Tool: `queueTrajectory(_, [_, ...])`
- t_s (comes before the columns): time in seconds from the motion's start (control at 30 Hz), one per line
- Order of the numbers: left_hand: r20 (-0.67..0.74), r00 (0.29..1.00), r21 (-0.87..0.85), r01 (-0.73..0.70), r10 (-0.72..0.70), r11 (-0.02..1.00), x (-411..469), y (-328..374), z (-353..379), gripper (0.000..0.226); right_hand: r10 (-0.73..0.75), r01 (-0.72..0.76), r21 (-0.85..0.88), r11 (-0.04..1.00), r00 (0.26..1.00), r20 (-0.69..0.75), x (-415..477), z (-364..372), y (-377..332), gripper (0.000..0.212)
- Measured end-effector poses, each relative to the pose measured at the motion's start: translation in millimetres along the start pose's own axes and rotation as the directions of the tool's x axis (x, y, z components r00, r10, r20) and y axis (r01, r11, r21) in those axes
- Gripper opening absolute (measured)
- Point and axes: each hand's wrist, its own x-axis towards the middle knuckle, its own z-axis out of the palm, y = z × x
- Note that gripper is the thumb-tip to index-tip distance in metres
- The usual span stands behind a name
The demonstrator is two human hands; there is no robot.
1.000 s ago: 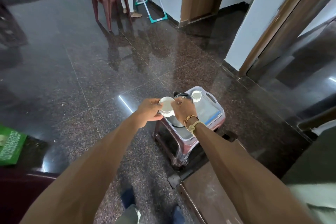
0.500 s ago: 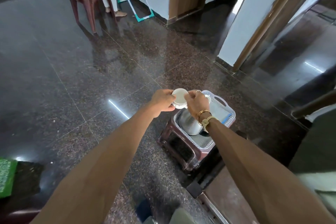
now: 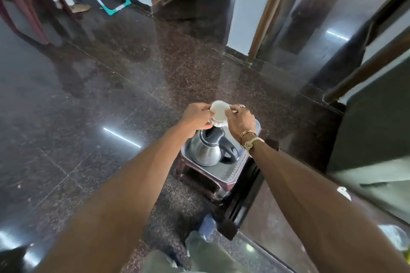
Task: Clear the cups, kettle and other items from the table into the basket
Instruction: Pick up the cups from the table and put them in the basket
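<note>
My left hand (image 3: 197, 116) and my right hand (image 3: 240, 121) both pinch a stack of white paper cups (image 3: 219, 113) from either side, held above the basket. Below them a steel kettle (image 3: 205, 150) with a black lid and handle stands in the pale plastic basket (image 3: 230, 172). The basket rests on a dark maroon stool (image 3: 199, 180). My right wrist wears a gold bangle and a watch. The far end of the basket is hidden behind my hands.
A dark glossy table (image 3: 288, 239) runs along the lower right, its corner close to the stool. Polished granite floor (image 3: 88, 106) spreads to the left. A maroon plastic chair (image 3: 20, 0) and a person's foot stand far back left. Door frames rise at the right.
Both hands with the cups have shifted toward the far end of the basket, uncovering the kettle. The camera has swung right and down, so the chair has slid to the left edge.
</note>
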Motion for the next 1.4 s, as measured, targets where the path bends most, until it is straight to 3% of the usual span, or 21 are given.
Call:
queueTrajectory(0.2, [0.056, 0.998, 0.076, 0.031, -0.035, 0.997, 41.8, 16.1, 46.2, 0.012, 0.083, -0.082, 0.026, 0.996, 0.996, -0.013, 39.0, -21.4, 29.2, 0.028])
queueTrajectory(0.47, [0.168, 0.983, 0.135, 0.055, -0.077, 0.989, 105.2, 22.8, 81.9, 0.024, 0.247, -0.246, 0.027, 0.969, 0.967, -0.056, 95.6, -20.0, 63.4, 0.028])
queueTrajectory(0.7, [0.195, 0.955, 0.149, 0.196, -0.223, 0.969, 170.0, -5.0, 99.4, 0.025, 0.307, -0.313, -0.086, 0.946, 0.949, -0.077, 148.5, 24.7, 100.2, 0.031])
queueTrajectory(0.9, [0.154, 0.938, 0.231, 0.27, -0.309, 0.935, 234.8, -49.5, 109.9, 0.028, 0.425, -0.426, -0.053, 0.903, 0.905, -0.027, 182.1, 81.0, 139.4, 0.027])
queueTrajectory(1.1, [0.12, 0.95, 0.351, 0.23, -0.287, 0.908, 272.9, -79.2, 115.7, 0.032, 0.506, -0.502, -0.089, 0.86, 0.863, 0.022, 209.9, 111.8, 162.3, 0.028])
queueTrajectory(1.4, [0.133, 0.976, 0.505, 0.081, -0.17, 0.859, 278.9, -87.7, 118.3, 0.015, 0.526, -0.525, -0.087, 0.847, 0.85, -0.005, 218.0, 124.1, 170.7, 0.03])
